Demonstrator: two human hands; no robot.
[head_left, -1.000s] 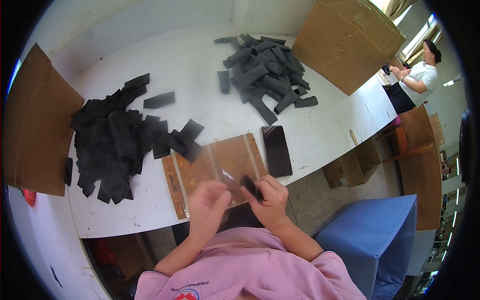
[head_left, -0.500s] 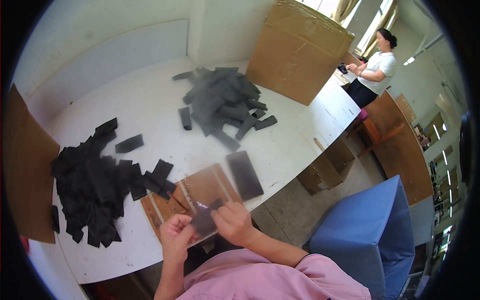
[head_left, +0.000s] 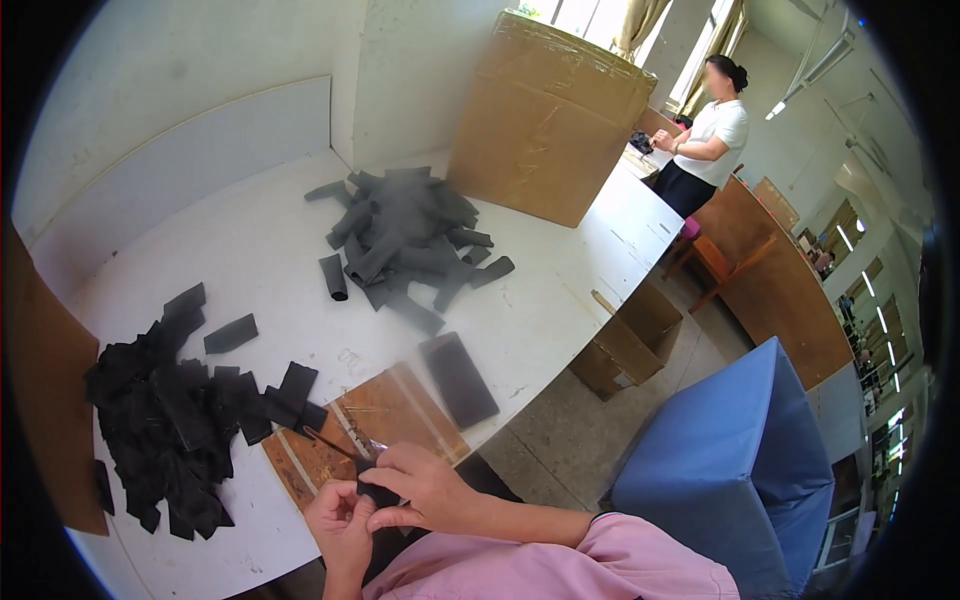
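Low in front of me, my left hand [head_left: 340, 522] pinches the edge of a small black fabric piece [head_left: 378, 488]. My right hand [head_left: 428, 490] closes over the same piece from the right, its fingers hiding much of it. Both hands are at the front edge of a brown wooden board [head_left: 400, 402] lying on the table. A thin brown rod with a hooked end [head_left: 332, 442] runs over the board toward the piece; whether it touches the fabric I cannot tell. Left of the board lies a heap of flat black fabric pieces [head_left: 175, 430].
Farther back on the white table [head_left: 270, 300] is a pile of black tube-shaped pieces [head_left: 400, 235]. A dark rectangular slab [head_left: 458, 378] lies right of the board. Cardboard boxes [head_left: 545, 120] stand around, a blue fabric bin [head_left: 700, 450] at right. A person [head_left: 712, 140] stands farther off.
My right hand has come in toward the left hand. The black piece, held out flat between both hands before, is now mostly covered by the fingers. My view has shifted a little.
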